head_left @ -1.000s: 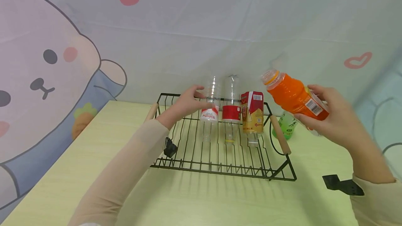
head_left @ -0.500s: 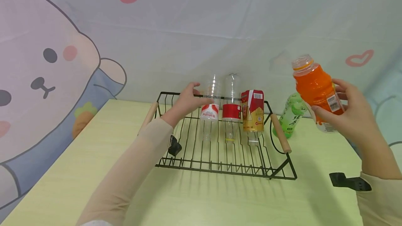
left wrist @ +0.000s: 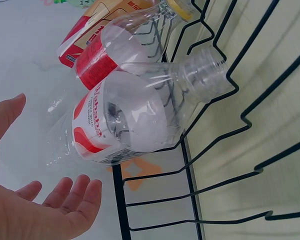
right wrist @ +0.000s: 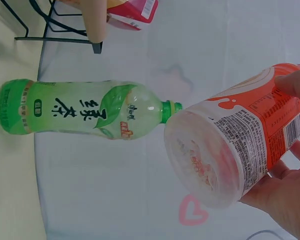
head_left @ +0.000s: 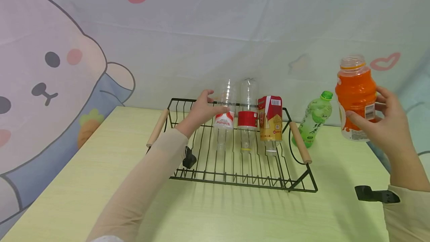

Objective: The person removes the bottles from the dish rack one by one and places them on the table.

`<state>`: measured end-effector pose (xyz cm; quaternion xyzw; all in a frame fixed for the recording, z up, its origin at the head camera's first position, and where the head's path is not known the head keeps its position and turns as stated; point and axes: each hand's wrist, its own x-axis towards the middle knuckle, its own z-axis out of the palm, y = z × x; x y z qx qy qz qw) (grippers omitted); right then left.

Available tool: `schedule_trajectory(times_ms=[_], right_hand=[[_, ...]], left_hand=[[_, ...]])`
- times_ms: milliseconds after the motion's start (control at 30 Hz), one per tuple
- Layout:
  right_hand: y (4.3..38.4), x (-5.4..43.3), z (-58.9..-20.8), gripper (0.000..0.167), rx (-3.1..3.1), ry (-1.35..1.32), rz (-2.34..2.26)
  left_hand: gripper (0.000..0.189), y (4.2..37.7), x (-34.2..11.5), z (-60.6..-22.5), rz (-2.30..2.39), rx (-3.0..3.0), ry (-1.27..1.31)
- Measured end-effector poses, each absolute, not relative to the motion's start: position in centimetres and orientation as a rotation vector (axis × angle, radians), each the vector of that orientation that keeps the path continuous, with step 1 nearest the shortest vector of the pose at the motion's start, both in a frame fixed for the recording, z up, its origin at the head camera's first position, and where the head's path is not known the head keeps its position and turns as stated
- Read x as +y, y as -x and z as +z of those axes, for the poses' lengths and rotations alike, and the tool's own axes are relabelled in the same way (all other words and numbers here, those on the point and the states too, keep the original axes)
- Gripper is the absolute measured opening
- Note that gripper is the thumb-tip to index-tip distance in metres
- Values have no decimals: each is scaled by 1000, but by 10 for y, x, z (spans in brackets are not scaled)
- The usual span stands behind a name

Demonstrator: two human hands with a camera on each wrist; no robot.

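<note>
My right hand (head_left: 391, 124) grips an orange-wrapped plastic bottle (head_left: 357, 90) around its lower side. The bottle is upright and capless, raised at the right; the right wrist view shows its whitish base (right wrist: 205, 165). At the back left of a black wire rack (head_left: 215, 183), my left hand (head_left: 200, 112) is spread beside a clear bottle (head_left: 224, 119) with a red-and-white label. That bottle rests upside down in the rack, neck downward. In the left wrist view the fingers (left wrist: 85, 200) are relaxed, with a gap to the bottle.
Beside that bottle in the rack are an inverted clear bottle with a red label (head_left: 248, 118) and a red-and-gold carton (head_left: 270, 118). A green tea bottle (head_left: 313, 118) stands right of the rack's wooden handle (head_left: 300, 143). A printed cloth (head_left: 201, 29) hangs behind the table.
My right hand has carried the orange bottle to the right, turning it from tilted to upright, which uncovers the green tea bottle. The left hand has barely moved.
</note>
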<state>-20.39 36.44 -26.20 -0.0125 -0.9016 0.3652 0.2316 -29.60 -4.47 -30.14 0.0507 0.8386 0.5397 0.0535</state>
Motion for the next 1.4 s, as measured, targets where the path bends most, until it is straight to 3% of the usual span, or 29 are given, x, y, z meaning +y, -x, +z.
schedule_trajectory(times_ms=[567,900,1400], right_hand=[[209,378,-283,76,-2467,100,1042],[215,389,-299,63,-2424,105,1134],[226,403,-327,85,-2475,399,1345]], left_hand=[[92,300,-43,-317,1684,2518,-122],[98,302,-41,-322,1658,2530,-92],[95,301,-39,-331,1614,2533,-166]])
